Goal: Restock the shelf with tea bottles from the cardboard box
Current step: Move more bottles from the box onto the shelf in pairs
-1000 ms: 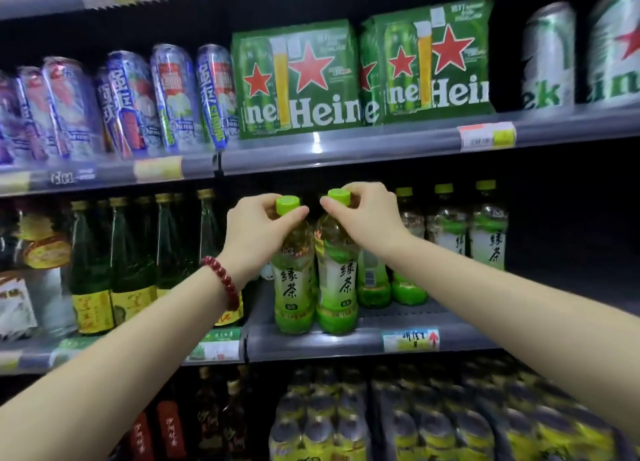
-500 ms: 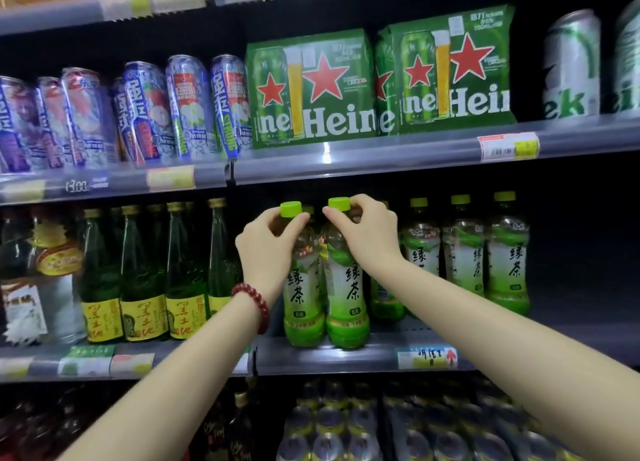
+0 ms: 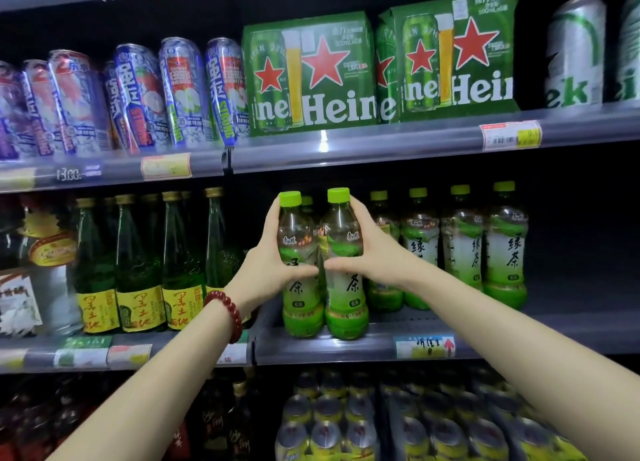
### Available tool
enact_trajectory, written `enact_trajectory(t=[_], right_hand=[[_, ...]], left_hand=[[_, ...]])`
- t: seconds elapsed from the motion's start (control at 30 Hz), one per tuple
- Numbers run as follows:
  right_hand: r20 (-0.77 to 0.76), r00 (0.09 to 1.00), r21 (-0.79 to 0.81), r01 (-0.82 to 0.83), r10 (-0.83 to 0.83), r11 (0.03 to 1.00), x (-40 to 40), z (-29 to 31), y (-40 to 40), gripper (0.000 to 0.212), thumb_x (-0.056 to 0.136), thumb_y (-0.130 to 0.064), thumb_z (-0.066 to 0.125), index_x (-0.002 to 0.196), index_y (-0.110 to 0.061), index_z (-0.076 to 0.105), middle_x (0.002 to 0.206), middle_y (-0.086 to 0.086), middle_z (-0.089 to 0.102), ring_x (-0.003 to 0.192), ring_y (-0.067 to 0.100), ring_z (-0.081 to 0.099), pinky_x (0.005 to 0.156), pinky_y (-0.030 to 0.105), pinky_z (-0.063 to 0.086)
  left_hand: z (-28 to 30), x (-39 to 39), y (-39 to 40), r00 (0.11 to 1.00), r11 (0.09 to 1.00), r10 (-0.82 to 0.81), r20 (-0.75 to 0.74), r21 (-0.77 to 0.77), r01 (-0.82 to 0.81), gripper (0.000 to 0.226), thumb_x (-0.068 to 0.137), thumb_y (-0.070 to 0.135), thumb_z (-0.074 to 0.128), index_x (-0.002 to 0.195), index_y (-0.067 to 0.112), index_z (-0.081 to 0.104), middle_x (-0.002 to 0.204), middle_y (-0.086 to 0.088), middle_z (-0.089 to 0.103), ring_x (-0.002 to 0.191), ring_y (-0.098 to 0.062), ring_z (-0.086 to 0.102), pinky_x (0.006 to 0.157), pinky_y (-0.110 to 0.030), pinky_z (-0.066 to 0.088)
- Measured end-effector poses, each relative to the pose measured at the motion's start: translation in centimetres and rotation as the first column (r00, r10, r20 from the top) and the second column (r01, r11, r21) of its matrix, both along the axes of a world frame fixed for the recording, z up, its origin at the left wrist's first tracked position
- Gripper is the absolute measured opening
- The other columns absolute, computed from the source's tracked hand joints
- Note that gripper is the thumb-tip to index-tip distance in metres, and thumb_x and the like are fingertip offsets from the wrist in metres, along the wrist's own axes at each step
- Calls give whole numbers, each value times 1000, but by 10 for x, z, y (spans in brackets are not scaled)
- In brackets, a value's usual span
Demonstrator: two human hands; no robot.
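At the front edge of the grey metal middle shelf [image 3: 346, 348], two clear plastic tea bottles with lime-green caps, upright and touching: left bottle [image 3: 300, 298] wrapped by the left hand [image 3: 273, 263], right bottle [image 3: 346, 298] by the right hand [image 3: 374, 253], thumbs meeting in front. Just right, matching green tea bottles [image 3: 464, 246]; left, dark green glass bottles with yellow labels [image 3: 138, 270]. Above, green Heineken cartons [image 3: 311, 76].

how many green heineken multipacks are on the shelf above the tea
2. One pack sits directly above the hands; the other touches its right side, left of the loose cans. More may be hidden behind.
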State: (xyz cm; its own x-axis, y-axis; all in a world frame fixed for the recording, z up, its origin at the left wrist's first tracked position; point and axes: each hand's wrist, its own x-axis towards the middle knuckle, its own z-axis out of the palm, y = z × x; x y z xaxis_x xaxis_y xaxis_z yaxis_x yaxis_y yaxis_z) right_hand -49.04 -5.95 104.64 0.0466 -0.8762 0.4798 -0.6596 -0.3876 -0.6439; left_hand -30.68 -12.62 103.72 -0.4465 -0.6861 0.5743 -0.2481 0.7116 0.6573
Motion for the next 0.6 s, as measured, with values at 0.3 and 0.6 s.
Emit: enact_trajectory(t=[0.3, 0.6], right_hand=[[205, 975, -18, 88, -82, 996, -1, -25, -1, 115, 65, -24, 85, 151, -34, 9, 158, -2, 24, 142, 20, 30, 115, 42, 30], [244, 955, 74, 154, -167, 985, -4, -52, -9, 100, 64, -38, 84, 146, -26, 29, 147, -2, 45, 131, 18, 46, 107, 40, 41]], left_hand=[[-55, -1, -20, 989, 951, 54, -138, 310, -8, 73, 64, 15, 84, 129, 17, 51, 121, -4, 66, 107, -14, 65, 95, -37, 54], [-55, -7, -30, 970, 924, 49, -238, 380, 46, 54, 65, 1, 82, 114, 11, 62, 109, -3, 71, 102, -17, 67, 80, -27, 57]])
